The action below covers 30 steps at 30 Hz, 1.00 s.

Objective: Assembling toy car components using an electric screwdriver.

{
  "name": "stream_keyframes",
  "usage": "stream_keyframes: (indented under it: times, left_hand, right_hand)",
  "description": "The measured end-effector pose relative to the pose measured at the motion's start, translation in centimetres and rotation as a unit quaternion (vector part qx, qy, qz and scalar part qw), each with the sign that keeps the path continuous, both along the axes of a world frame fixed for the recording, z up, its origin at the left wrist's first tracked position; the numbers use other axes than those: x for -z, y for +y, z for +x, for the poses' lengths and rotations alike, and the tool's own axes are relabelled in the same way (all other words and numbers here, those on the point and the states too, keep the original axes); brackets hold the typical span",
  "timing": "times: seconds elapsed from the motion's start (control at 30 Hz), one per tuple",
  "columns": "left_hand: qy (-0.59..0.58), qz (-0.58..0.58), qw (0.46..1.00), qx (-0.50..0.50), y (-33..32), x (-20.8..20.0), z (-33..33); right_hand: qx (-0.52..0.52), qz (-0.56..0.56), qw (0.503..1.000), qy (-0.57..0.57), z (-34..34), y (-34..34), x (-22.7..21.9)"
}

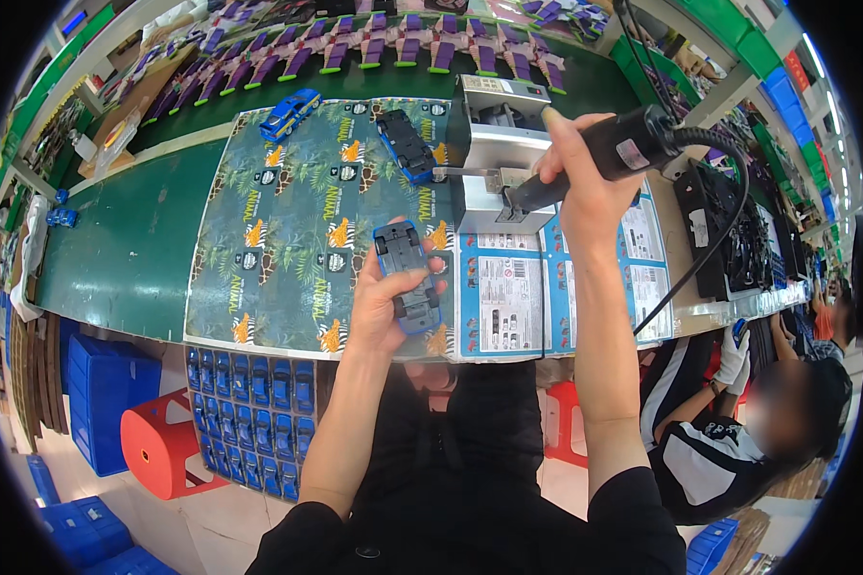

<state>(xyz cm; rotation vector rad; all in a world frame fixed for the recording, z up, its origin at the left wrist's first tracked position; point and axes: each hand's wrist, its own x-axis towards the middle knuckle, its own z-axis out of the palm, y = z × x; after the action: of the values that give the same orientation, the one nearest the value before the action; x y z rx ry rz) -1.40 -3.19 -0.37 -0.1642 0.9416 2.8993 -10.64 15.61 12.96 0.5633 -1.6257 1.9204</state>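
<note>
A blue toy car [403, 257] lies belly up in my left hand [378, 305], its dark underside facing me and my thumb across it. My right hand [582, 187] grips a black electric screwdriver [631, 144] held slantwise, its nose pointing down and left. That nose is at the front of a silver metal screw feeder [484, 184]; whether the two touch I cannot tell. Beside the feeder, a second toy car [407, 144] rests with its black underside up. Farther left stands a blue toy car [291, 113] on its wheels.
Printed sheets [288, 230] cover the green bench [115, 259]. The screwdriver's cable [746, 182] loops at right, near a black box of parts [724, 230]. Purple-and-pink toys [408, 50] line the far side. Rows of blue cars [259, 381] sit below the front edge. A co-worker [729, 431] is at right.
</note>
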Motion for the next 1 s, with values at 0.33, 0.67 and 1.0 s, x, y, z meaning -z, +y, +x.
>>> stream_keyframes:
  times: [0.33, 0.67, 1.0]
  left_hand:
    - [-0.008, -0.011, 1.000, -0.016, 0.2, 0.8, 0.1]
    - [-0.015, -0.051, 0.998, 0.012, 0.2, 0.5, -0.3]
    - [-0.038, -0.038, 0.998, -0.017, 0.6, 0.1, -0.2]
  right_hand:
    - [-0.045, 0.093, 0.980, -0.169, 0.7, -0.6, 0.8]
    - [-0.291, -0.162, 0.940, -0.075, 10.3, -3.2, 1.8]
    - [-0.227, -0.025, 0.968, -0.104, 10.4, -4.7, 3.8]
